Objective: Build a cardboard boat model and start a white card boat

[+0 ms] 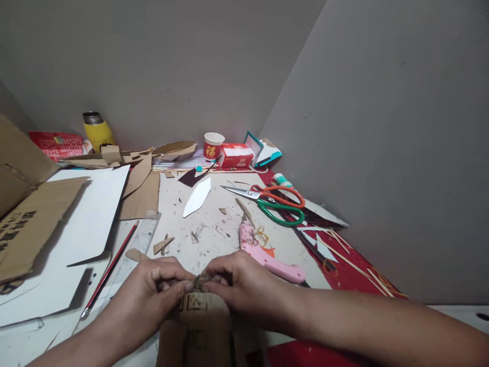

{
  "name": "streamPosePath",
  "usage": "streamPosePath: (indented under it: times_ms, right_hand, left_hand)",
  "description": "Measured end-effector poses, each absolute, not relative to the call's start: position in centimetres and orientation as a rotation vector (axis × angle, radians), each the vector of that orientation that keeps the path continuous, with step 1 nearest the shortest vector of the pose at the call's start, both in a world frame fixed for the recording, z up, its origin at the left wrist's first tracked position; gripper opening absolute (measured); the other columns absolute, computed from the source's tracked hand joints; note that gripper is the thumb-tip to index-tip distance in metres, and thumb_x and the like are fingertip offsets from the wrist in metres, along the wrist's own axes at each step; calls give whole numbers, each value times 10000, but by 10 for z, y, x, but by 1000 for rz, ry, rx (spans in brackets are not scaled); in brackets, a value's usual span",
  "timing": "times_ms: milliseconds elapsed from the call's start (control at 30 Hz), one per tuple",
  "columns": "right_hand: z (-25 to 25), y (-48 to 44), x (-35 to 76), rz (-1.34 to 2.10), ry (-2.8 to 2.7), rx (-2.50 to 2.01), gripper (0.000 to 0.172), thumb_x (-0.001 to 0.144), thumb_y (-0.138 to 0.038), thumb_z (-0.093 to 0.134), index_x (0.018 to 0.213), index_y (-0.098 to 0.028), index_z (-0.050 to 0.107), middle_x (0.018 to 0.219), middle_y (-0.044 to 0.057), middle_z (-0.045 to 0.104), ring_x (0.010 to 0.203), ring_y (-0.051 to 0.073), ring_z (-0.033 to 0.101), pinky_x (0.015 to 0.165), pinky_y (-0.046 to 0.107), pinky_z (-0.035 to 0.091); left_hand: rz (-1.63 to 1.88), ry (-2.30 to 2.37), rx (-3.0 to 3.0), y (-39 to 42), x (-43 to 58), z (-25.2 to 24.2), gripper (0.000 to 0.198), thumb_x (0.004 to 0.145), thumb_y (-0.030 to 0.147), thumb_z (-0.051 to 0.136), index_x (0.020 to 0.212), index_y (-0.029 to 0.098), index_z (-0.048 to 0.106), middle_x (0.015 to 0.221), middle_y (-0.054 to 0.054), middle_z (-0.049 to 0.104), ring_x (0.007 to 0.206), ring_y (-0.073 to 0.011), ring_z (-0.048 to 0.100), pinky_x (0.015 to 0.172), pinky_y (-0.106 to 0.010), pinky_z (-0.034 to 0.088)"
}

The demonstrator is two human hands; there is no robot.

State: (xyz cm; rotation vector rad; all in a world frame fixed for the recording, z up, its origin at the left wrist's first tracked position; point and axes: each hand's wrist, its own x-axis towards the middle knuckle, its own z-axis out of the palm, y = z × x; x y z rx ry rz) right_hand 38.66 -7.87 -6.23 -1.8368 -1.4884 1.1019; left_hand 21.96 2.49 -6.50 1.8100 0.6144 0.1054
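My left hand (166, 285) and my right hand (237, 283) meet low in the middle of the view, fingertips close together. Both are pinched on a small crumpled brown bit at the far end of a brown cardboard piece (194, 331). That piece has dark drawn lines and exposed ridges near my fingers, and its near end runs out of view. Just beyond my right hand lies a pink hot glue gun (275, 262). Farther off are scissors (267, 196) with one orange and one green handle, blades apart. Small cardboard scraps (164, 244) lie beyond my left hand.
Left of my hands are a red pencil (110, 270), a clear ruler (147, 229), white sheets and cardboard (49, 219). A yellow bottle (98, 133), a paper cup (213, 147) and a red box (236, 155) stand at the back. Thin sticks (359, 265) lie right, near the grey wall.
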Motion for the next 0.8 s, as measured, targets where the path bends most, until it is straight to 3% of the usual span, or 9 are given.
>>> streamPosePath:
  times_ms: [133, 300, 567, 800]
  right_hand:
    - [-56, -77, 385, 1026, -1499, -1795, 160, 801, -181, 584, 666, -126, 650, 550, -49, 467, 527, 65, 406, 494, 172, 308]
    - [-47, -74, 383, 857, -1622, -1684, 119, 799, -153, 583, 735, -129, 681, 626, -14, 577, 581, 84, 498, 557, 182, 378]
    - [-42, -73, 381, 697, -1687, -1653, 117, 822, -164, 581, 762, -144, 679, 687, 7, 652, 632, 99, 570, 634, 212, 429]
    - [-39, -72, 381, 615, -1747, -1627, 115, 833, -162, 583, 785, -149, 686, 702, 16, 664, 650, 106, 590, 666, 230, 457]
  left_hand:
    - [179, 610, 1849, 27, 219, -61, 298, 861, 333, 505, 680, 189, 692, 675, -9, 633, 686, -161, 562, 664, -296, 410]
    - [355, 572, 1820, 29, 215, -56, 207, 820, 315, 583, 712, 197, 715, 713, -22, 649, 730, -167, 568, 725, -305, 412]
    - [485, 769, 1598, 34, 210, -53, 286, 849, 447, 538, 756, 192, 626, 630, 29, 509, 587, -111, 442, 564, -236, 362]
    - [433, 650, 1755, 29, 210, -49, 180, 803, 329, 604, 704, 190, 663, 717, -7, 608, 710, -148, 540, 659, -262, 411]
